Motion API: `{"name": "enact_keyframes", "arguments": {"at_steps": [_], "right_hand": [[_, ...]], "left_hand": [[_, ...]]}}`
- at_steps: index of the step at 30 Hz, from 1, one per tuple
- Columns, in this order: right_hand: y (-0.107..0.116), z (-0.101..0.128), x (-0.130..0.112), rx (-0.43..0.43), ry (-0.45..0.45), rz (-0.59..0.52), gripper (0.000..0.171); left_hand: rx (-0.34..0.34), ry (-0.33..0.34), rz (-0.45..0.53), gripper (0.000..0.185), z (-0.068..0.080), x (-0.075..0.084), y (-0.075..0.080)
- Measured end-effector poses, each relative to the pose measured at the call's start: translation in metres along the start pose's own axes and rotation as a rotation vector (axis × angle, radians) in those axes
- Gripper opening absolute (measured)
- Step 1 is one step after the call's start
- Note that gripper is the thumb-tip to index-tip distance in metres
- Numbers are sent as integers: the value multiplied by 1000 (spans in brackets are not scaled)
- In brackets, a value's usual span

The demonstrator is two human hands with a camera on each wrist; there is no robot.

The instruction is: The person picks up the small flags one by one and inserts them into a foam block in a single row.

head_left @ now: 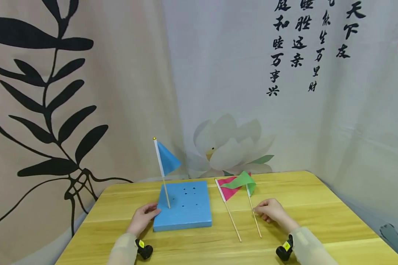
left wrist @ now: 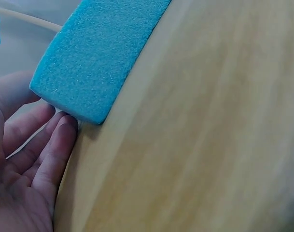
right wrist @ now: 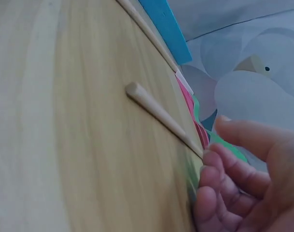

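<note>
The backdrop cloth (head_left: 126, 92) fills the far side, printed with black leaves, a pale lotus and dark characters, and in front of it sits the yellow wooden table (head_left: 318, 221). On the table, left of centre, lies the blue foam block (head_left: 185, 208), flat, with a scatter of small holes in its top. One blue flag (head_left: 167, 159) stands upright in the block, its stick planted near the near-left part of the top face. Over on the left, the left hand (head_left: 144, 217) rests on the table at the block's near-left corner, fingers fairly straight and relaxed, fingertips (left wrist: 62, 133) touching the foam edge in the left wrist view, gripping nothing. To the right of the block two more flags lie flat on the wood, side by side and close together: the pink flag (head_left: 226, 191) nearer the block, its stick running toward the near edge, and the green flag (head_left: 243, 181) just right of it, its cloth overlapping the pink one. The right hand (head_left: 272, 210) sits at the green flag's stick (head_left: 254, 217), about midway along it, fingers curled with the tips (right wrist: 212, 176) down on the stick against the table; the thumb hovers above, so whether it truly pinches the stick I cannot tell.
</note>
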State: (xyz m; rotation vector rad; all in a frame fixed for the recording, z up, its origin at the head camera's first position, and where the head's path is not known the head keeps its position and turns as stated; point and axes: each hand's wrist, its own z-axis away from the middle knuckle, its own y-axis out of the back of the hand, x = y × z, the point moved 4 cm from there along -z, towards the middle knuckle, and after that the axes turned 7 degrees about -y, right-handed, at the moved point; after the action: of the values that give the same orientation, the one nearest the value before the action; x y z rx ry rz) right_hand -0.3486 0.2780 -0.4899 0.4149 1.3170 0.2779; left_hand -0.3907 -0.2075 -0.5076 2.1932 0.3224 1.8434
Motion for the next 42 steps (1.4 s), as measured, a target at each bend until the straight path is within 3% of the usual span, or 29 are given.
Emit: {"name": "enact_keyframes", "arguments": {"at_steps": [11, 21, 26, 32, 42], "right_hand": [[-4, 1, -5, -64, 110, 275, 43], [-7, 1, -7, -51, 107, 332, 47], [-5, 2, -4, -10, 99, 288, 39], [0, 2, 5, -9, 49, 121, 22], [9, 1, 16, -252, -67, -220, 25]], "left_hand": [[-5, 15, 0, 50, 4, 1, 0], [0, 13, -7, 48, 3, 1, -1], [-4, 1, 0, 50, 2, 0, -2], [-3, -2, 12, 48, 0, -1, -3], [-10, 15, 10, 49, 1, 0, -1]]}}
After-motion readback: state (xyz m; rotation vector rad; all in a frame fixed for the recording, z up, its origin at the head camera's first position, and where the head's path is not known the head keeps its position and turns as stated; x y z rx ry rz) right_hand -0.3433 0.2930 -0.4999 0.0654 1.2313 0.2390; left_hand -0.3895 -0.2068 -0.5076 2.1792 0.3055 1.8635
